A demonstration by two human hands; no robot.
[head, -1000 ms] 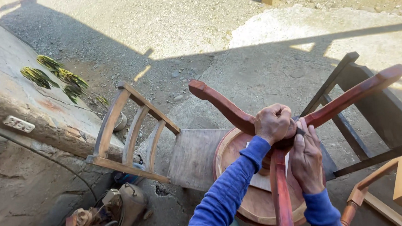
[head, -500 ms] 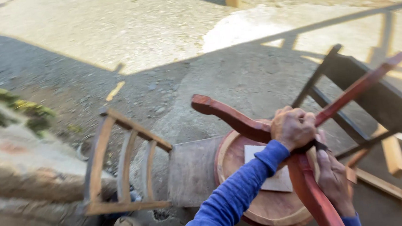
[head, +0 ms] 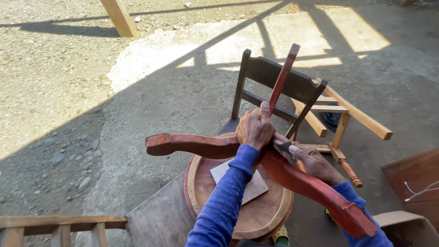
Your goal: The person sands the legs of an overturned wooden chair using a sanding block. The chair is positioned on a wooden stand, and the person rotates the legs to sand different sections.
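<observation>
Left hand (head: 255, 128): closed over the hub where the red legs (head: 302, 182) meet.
Right hand (head: 314, 162): under the joint, pinching a small dark tool (head: 282, 146) against it.
Legs: above the round top (head: 264, 214), which lies on a grey chair (head: 159, 224).
Behind: dark chair (head: 277, 75).

harsh sun beyond, hard-edged bar shadows across the ground (head: 53, 97) — foreground shaded, sharp.
</observation>
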